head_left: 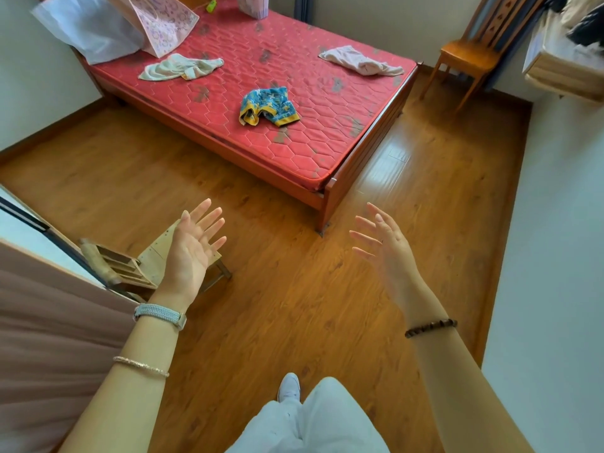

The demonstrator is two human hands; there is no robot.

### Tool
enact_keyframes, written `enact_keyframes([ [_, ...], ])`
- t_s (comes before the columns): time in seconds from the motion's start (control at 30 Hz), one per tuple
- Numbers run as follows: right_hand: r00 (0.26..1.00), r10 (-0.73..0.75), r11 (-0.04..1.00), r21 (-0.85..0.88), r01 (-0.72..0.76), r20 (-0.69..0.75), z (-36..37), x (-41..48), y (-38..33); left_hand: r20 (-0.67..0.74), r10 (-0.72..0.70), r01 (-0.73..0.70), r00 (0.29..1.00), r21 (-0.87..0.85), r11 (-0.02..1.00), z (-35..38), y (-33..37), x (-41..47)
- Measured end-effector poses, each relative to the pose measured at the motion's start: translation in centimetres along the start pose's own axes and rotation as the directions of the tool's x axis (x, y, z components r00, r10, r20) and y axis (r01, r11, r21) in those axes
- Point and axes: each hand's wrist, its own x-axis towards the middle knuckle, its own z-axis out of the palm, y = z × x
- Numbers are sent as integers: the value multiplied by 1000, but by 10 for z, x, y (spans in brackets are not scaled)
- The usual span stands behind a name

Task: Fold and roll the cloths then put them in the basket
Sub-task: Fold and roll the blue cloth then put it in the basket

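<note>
Blue-yellow cloth (pixel 268 106) crumpled on mattress (pixel 327 103) — unfolded.

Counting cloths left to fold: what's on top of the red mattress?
Three crumpled cloths: pale green cloth, pink cloth, blue-and-yellow cloth. A pink patterned bag and white plastic bag stand at the far end, hiding anything behind them.

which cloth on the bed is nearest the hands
The blue and yellow patterned cloth, near the front edge of the mattress. The pale greenish cloth at left and the pinkish cloth at right lie farther back.
</note>
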Motion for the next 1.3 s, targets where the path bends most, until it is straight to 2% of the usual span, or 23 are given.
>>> enact_keyframes([
  [0.4,999,9,1000,1,-9,41,33,121,-25,-33,12,-11,999,18,1000,-5,15,103],
  [0.97,980,49,999,7,-51,191,69,377,-95,-166,32,-31,986,5,1000,28,52,315],
  [1.3,968,80,997,-7,-81,237,96,460,-109,-208,16,-16,978,0,1000,25,63,388],
])
